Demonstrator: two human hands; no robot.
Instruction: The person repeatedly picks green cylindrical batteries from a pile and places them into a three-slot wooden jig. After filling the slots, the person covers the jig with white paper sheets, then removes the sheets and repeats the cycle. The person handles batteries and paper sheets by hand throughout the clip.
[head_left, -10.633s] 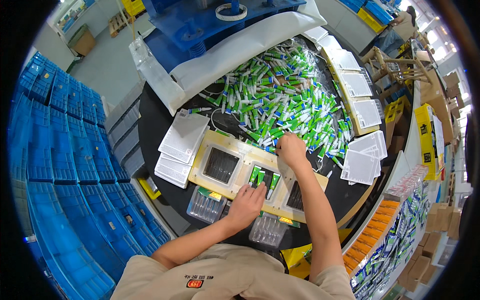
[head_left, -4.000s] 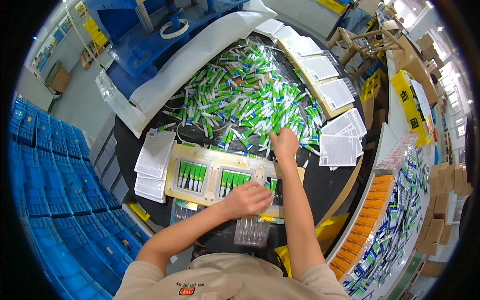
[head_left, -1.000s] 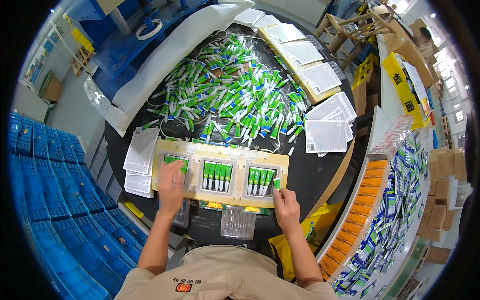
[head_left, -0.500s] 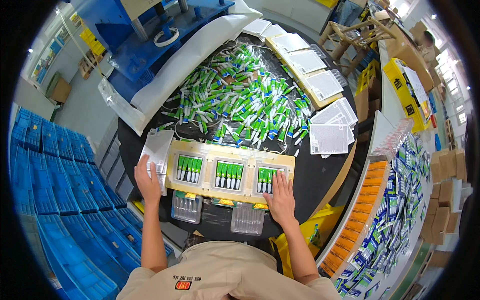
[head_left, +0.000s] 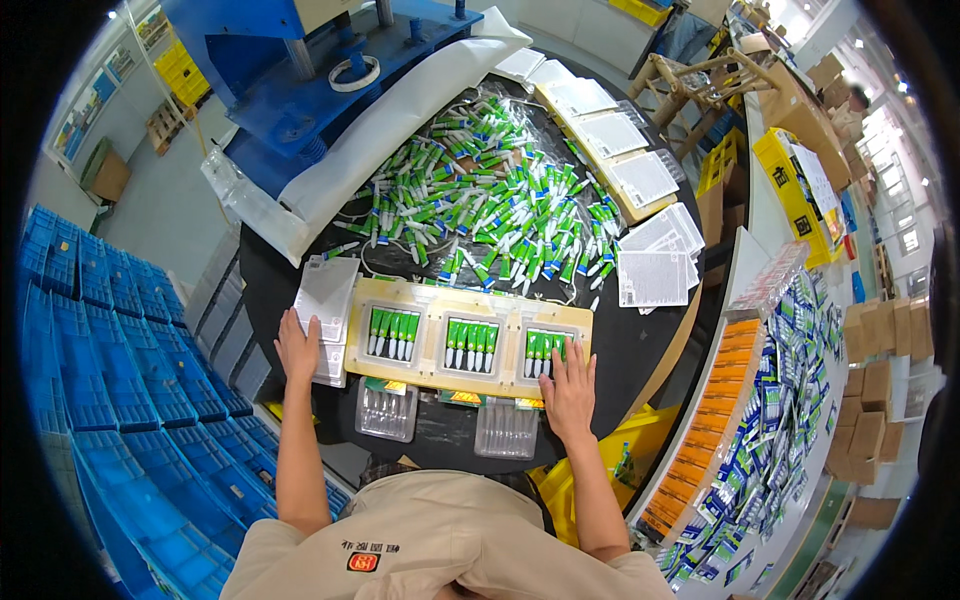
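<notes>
My left hand (head_left: 298, 347) lies with its fingers stretched out at the left edge of a stack of white printed cards (head_left: 328, 288). Right of the cards is a pale yellow three-window holder (head_left: 430, 378) with a clear blister in each window. Small green tubes with white caps stand in rows in the left (head_left: 393, 330), middle (head_left: 471, 343) and right windows. My right hand (head_left: 570, 392) is open over the right window, its fingers on or just above the tubes there and partly covering them. Clear plastic blister trays (head_left: 386, 412) lie along the holder's near side.
Behind the holder spreads a heap of loose green tubes (head_left: 490, 190). A similar holder with cards (head_left: 642, 178) stands at the back right, loose cards (head_left: 652, 278) nearer. A blue press (head_left: 290, 120) rises back left; blue crates (head_left: 130, 380) stand left, and packed goods (head_left: 770, 420) lie right.
The view has shifted a little, so the holder and cards appear slightly further right. Both hands keep nearly the same places, the left at the cards and the right over the right window.
</notes>
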